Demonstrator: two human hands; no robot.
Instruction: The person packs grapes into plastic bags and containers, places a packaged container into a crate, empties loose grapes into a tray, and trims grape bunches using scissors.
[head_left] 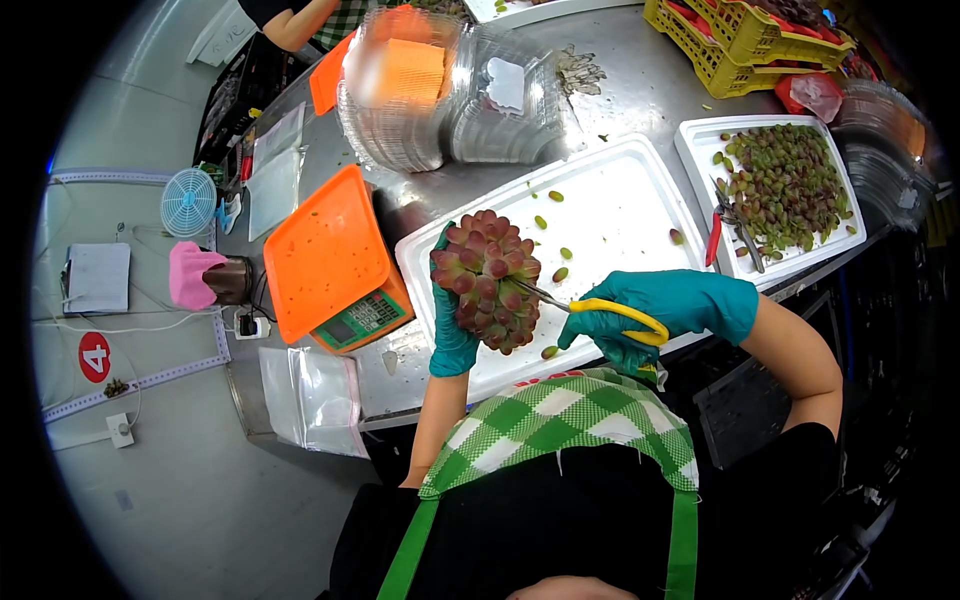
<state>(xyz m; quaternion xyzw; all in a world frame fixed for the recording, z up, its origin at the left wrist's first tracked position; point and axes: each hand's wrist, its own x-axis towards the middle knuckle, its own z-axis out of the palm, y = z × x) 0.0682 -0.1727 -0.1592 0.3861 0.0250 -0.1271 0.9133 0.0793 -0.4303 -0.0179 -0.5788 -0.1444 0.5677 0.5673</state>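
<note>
My left hand point(456, 338), in a teal glove, is closed around a round succulent point(490, 272) with plump reddish-green leaves. It is held above the near left part of a white tray point(615, 195). My right hand point(655, 295), gloved alike, grips yellow-handled scissors point(600, 304). Their thin blades point left and reach in among the leaves at the succulent's right side; the tips are hidden there. Several loose green leaves point(541, 222) lie scattered on the tray.
An orange scale point(325, 255) stands left of the tray. Clear plastic containers point(505, 95) are stacked behind. A second white tray point(790, 190) holds many leaves and red-handled pliers point(714, 238). Yellow crates point(735, 45) stand at the far right. Another person's arm point(300, 22) shows top left.
</note>
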